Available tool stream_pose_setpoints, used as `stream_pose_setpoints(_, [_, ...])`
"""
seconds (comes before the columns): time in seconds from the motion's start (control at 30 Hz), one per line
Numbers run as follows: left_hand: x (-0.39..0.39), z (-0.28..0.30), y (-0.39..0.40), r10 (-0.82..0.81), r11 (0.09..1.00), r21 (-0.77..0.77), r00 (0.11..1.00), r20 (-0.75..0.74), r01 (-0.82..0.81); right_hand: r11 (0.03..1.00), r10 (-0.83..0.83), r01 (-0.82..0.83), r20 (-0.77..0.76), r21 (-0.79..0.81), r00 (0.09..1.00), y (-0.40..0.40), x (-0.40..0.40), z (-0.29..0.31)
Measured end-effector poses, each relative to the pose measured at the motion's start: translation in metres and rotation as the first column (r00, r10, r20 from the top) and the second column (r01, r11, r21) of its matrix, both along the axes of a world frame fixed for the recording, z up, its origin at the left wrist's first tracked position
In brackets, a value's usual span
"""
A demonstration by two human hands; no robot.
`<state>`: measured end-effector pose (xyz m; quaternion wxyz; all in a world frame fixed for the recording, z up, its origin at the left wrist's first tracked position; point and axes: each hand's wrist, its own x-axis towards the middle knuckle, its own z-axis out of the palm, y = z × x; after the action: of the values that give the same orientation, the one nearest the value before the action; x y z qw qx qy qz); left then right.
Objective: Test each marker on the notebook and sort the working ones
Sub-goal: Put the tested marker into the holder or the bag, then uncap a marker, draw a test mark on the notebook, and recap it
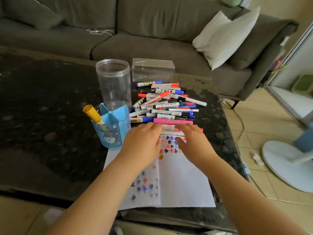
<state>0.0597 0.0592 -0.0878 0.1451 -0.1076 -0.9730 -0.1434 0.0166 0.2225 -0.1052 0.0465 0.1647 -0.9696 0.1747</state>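
Fingertips of both hands sit at the near edge of the marker pile (165,102), on a white marker with red cap (172,131) lying crosswise at the notebook's far edge. Left hand (144,141) palm down, fingers lightly curved over the marker's left end; right hand (191,141) the same over its right end. Whether either hand actually pinches the marker or just rests on it: cannot tell, fingers hide the contact.

Notebook (183,180) lies open just nearer than the pile, under both forearms. Its far half is covered with red, blue, black and orange test blots, with more faint blots on the left page. Right page is mostly blank.

Pink marker (172,121) lies along the pile's near edge, just beyond the fingertips.

Left of the pile: blue divided pen holder (112,128), touching the notebook's far-left corner, with one yellow-capped marker (93,113) leaning in it. Just beyond the holder, a tall clear jar (114,82), upright, close to the pile's left side. Beyond the pile, a clear plastic box (153,70), near but apart.

Dark stone table (42,116) runs wide to the pile's left. To the right, the table edge is close to the pile and notebook. Grey sofa (152,39) beyond the table; white fan base (288,163) on the floor at right.
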Motion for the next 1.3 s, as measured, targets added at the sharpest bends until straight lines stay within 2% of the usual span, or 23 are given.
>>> stream_pose_setpoints(0.1, [-0.011, -0.013, 0.006, 0.060, 0.998, 0.016, 0.998, 0.001, -0.060, 0.995, 0.069, -0.067, -0.022, 0.077, 0.997, -0.020, -0.026, -0.010])
stream_pose_setpoints(0.27, [-0.013, -0.029, -0.005, 0.116, 0.972, 0.202, 0.993, 0.037, -0.121, 0.969, 0.177, -0.164, -0.058, 0.185, 0.982, -0.045, -0.046, -0.029])
stream_pose_setpoints(0.4, [-0.013, -0.030, -0.010, 0.116, 0.950, 0.282, 0.991, 0.065, -0.130, 0.974, 0.176, -0.158, -0.103, 0.162, 0.979, -0.043, -0.046, -0.034])
stream_pose_setpoints(0.5, [-0.013, -0.029, -0.012, 0.120, 0.947, 0.294, 0.991, 0.052, -0.130, 0.985, 0.163, -0.156, -0.094, 0.077, 0.982, -0.031, -0.038, -0.027])
stream_pose_setpoints(0.57, [-0.013, -0.030, -0.012, 0.078, 0.961, 0.264, 0.997, 0.024, -0.082, 0.982, 0.189, -0.187, -0.099, 0.026, 0.977, -0.017, -0.026, -0.018])
stream_pose_setpoints(0.63, [-0.014, -0.030, -0.011, -0.039, 0.978, 0.206, 0.999, 0.001, 0.038, 0.976, 0.218, -0.219, -0.101, -0.003, 0.971, -0.003, -0.008, -0.007])
stream_pose_setpoints(0.7, [-0.011, -0.026, -0.003, -0.142, 0.967, 0.226, 0.987, 0.078, 0.121, 0.976, 0.211, -0.213, -0.043, -0.048, 0.977, 0.010, 0.011, 0.002])
stream_pose_setpoints(0.8, [-0.004, -0.020, 0.009, -0.209, 0.908, 0.414, 0.919, 0.333, 0.057, 0.978, 0.172, -0.164, 0.055, -0.125, 0.984, 0.024, 0.033, 0.004])
stream_pose_setpoints(1.0, [-0.002, -0.022, 0.020, -0.268, 0.836, 0.549, 0.858, 0.439, -0.020, 0.974, 0.210, -0.206, 0.033, -0.095, 0.977, 0.028, 0.045, -0.007])
stream_pose_setpoints(1.13, [-0.006, -0.024, 0.023, -0.317, 0.753, 0.651, 0.814, 0.487, -0.096, 0.969, 0.229, -0.221, 0.059, -0.112, 0.972, 0.029, 0.040, -0.013])
stream_pose_setpoints(1.3, [-0.008, -0.021, 0.017, -0.378, 0.758, 0.647, 0.752, 0.539, -0.083, 0.955, 0.284, -0.279, 0.037, -0.103, 0.958, 0.033, 0.041, -0.013])
